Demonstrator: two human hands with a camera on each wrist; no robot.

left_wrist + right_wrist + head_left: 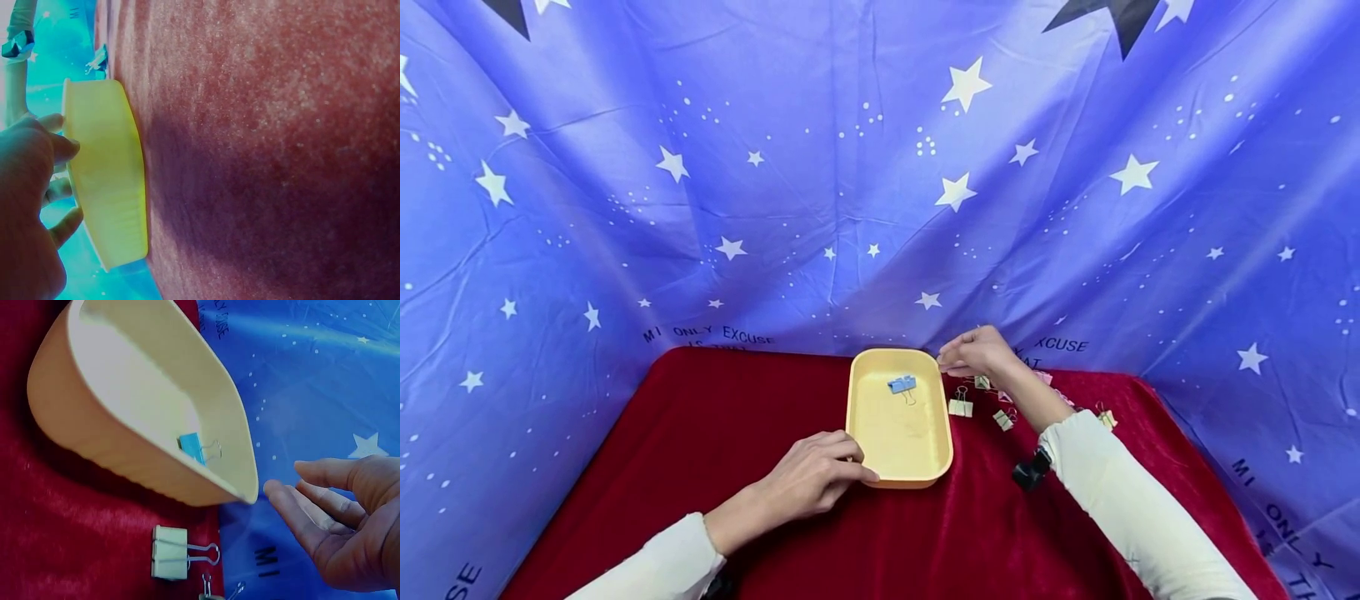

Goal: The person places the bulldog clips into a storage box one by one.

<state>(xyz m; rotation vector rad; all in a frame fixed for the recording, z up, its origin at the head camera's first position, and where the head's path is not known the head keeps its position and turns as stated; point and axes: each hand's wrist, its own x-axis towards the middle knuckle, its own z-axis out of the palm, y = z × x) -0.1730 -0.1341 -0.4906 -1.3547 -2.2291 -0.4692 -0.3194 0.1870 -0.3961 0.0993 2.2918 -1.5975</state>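
A yellow tray (898, 442) stands on the red cloth. Inside it, toward the far end, lies a blue binder clip (902, 384) with its wire handle out. At the near left corner my left hand (816, 471) grips the tray's rim; the left wrist view shows fingers and thumb about that edge. My right hand (976, 352) hovers beside the far right corner, its fingers extended and slightly bent, holding nothing. In the right wrist view a small gap separates those fingertips (271, 487) from the rim. A pale yellow binder clip (960, 407) lies just right of the tray.
Several more binder clips, among them a pale one (1003, 419) and a pink one (1043, 377), lie right of the tray, partly hidden by my right forearm. Another yellowish clip (1107, 417) sits farther right. A blue star-patterned curtain (850, 208) surrounds the table.
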